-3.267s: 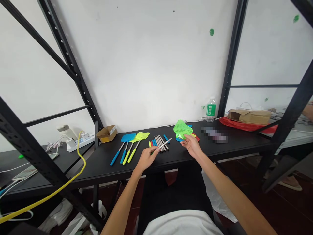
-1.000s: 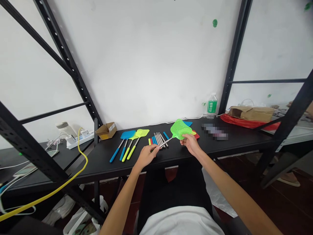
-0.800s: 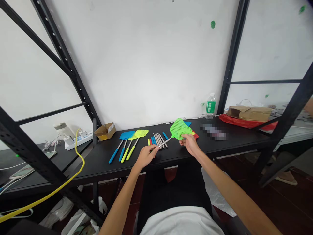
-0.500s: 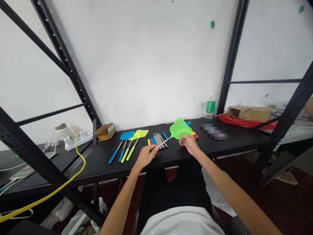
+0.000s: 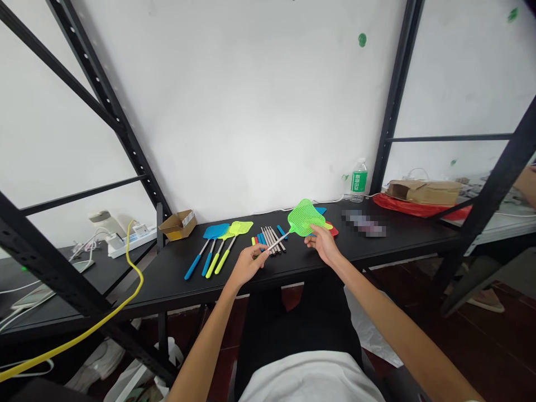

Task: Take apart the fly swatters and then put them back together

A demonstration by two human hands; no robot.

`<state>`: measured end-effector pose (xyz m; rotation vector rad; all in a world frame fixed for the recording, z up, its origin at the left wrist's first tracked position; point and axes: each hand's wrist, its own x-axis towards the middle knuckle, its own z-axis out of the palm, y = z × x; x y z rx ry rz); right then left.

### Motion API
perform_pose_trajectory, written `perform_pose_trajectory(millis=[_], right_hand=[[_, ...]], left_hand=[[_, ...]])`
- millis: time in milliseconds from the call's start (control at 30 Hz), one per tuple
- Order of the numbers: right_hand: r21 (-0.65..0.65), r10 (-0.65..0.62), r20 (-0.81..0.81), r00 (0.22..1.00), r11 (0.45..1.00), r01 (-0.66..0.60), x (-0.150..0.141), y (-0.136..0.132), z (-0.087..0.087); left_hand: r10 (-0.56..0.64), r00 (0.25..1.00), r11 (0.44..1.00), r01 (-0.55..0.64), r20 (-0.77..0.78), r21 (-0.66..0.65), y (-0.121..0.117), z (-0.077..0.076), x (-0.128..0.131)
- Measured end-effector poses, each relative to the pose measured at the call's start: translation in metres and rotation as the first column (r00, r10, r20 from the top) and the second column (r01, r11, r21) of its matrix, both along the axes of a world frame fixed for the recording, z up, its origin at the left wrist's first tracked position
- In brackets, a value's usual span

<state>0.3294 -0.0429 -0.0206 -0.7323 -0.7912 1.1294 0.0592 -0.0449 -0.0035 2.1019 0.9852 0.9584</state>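
Observation:
My left hand [image 5: 247, 263] pinches the near end of a thin metal rod [image 5: 277, 242]. The rod runs up to a green mesh swatter head [image 5: 305, 216] and joins it. My right hand [image 5: 321, 244] sits just below that head with its fingers loosely spread, touching or almost touching its lower edge. Both hands hover over the black table [image 5: 176, 276]. A row of loose rods and coloured grips [image 5: 268, 240] lies just behind my left hand. Blue, yellow and red swatter heads [image 5: 329, 225] lie under the green one.
Several finished swatters [image 5: 218, 245], blue and yellow, lie left of the rods. A small cardboard box [image 5: 178, 225] stands at the back left and a water bottle [image 5: 359, 180] at the back right. A black rack post [image 5: 387, 111] rises by the bottle. A yellow cable [image 5: 129, 279] hangs at left.
The rod has been joined to the green head since the earliest frame. Over the last second the assembled swatter has shifted slightly left, and my right hand's fingers have loosened from the head.

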Motion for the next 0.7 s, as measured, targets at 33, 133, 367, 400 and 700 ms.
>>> perform_pose_trajectory(millis=[33,133,367,400,700], right_hand=[[-0.007,-0.003,-0.028,1.0,1.0,0.002,0.0013,0.0002,0.0007],[-0.026,0.007,-0.089,0.996,1.0,-0.009,0.0054,0.0003,0.003],[-0.003,0.023,-0.154,0.988,1.0,-0.023,0.0089,0.0008,0.0029],[-0.006,0.015,-0.16,0.987,1.0,-0.016,0.009,0.0013,0.0026],[-0.005,-0.055,-0.179,0.982,0.998,0.055,0.0069,-0.0001,0.0068]], left_hand=[[-0.003,1.0,1.0,0.003,0.015,-0.025,0.0011,-0.0006,-0.0005],[-0.006,0.999,0.996,0.011,0.054,-0.09,0.0027,-0.0009,-0.0014],[-0.044,0.995,0.99,0.055,0.091,-0.13,0.0005,0.0011,-0.0013],[-0.049,0.995,0.989,0.061,0.09,-0.136,0.0004,0.001,-0.0013],[-0.073,0.988,0.987,0.091,0.139,-0.13,0.0041,-0.004,-0.0012]])
